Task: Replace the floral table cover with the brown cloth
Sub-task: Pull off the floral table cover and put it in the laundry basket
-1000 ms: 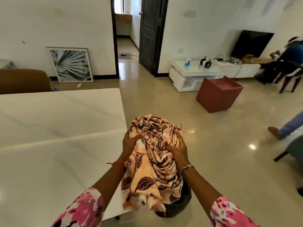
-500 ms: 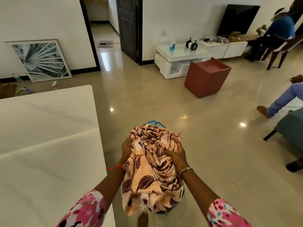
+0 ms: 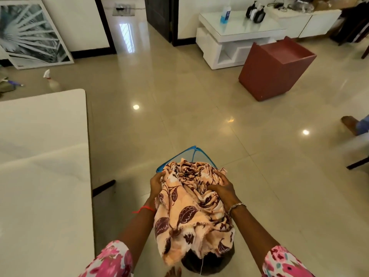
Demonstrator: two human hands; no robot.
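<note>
A bunched floral table cover [image 3: 191, 206] is gripped between both hands. The left hand [image 3: 156, 183] is closed on its left side, the right hand [image 3: 223, 186] on its right. Just beyond the hands, a blue-rimmed basket [image 3: 191, 151] is seen; left of them, a bare white table [image 3: 44, 176].

Head view, looking steeply down, close over hands [image 3: 191, 188].
</note>
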